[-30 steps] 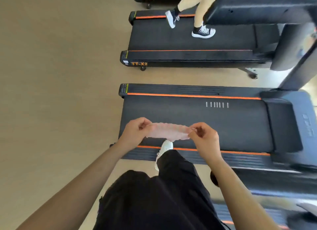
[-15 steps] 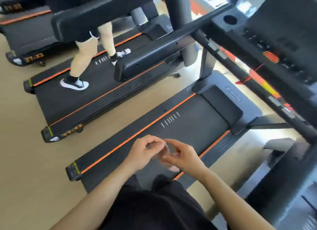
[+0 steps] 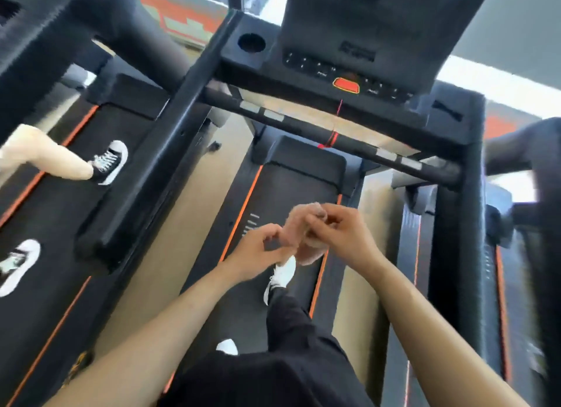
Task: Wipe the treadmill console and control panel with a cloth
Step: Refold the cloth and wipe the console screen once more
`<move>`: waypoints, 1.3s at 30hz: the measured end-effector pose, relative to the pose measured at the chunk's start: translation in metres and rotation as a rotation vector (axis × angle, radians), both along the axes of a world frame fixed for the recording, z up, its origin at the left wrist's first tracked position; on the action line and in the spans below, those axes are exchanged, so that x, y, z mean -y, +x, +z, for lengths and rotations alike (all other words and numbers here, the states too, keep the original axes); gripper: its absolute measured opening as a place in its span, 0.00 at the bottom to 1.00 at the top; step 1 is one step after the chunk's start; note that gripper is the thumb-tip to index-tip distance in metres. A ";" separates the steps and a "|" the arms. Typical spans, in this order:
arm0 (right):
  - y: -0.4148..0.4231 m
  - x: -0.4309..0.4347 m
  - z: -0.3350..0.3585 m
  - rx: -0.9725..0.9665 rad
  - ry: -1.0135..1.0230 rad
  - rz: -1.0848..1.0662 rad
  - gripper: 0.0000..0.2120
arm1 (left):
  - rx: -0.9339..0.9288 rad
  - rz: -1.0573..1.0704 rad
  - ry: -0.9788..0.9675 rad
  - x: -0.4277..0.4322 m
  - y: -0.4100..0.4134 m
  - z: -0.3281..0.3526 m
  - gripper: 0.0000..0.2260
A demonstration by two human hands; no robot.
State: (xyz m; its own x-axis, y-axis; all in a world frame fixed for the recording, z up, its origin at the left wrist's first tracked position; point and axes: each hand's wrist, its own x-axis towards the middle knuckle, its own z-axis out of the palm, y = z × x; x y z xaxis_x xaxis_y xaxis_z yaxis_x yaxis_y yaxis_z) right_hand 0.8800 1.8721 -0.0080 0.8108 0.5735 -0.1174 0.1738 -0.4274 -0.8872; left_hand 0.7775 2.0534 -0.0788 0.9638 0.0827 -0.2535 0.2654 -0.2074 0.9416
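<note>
Tan gym floor shows between rows of black treadmills with orange trim. Since a second ago the view has swung from side-on to square along the belt. The console now sits top centre, with its control panel and red button facing the wearer above the crossbar. The pink cloth, then stretched flat between both hands, is now bunched into a wad over the belt, well short of the console. The right hand has its fingers curled round the wad. The left hand pinches its near edge with bent fingers. On the neighbouring treadmill at left, another person's black sneaker stands on its belt.
</note>
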 end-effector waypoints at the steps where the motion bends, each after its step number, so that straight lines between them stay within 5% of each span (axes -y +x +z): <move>1: 0.020 0.001 0.004 0.018 0.004 -0.024 0.09 | -0.012 -0.038 0.004 -0.001 0.020 -0.001 0.06; 9: 0.177 0.031 0.036 0.154 0.042 -0.145 0.11 | -0.072 -0.138 0.017 0.003 0.175 0.025 0.03; 19: 0.325 0.022 0.062 0.309 -0.039 -0.254 0.10 | 0.033 0.034 0.071 -0.053 0.297 0.075 0.10; 24: 0.382 -0.011 0.078 0.305 0.007 -0.276 0.02 | 0.153 0.105 0.104 -0.102 0.355 0.107 0.09; 39: 0.520 -0.165 0.152 0.517 -0.012 -0.367 0.02 | 0.284 0.439 0.027 -0.227 0.546 0.135 0.05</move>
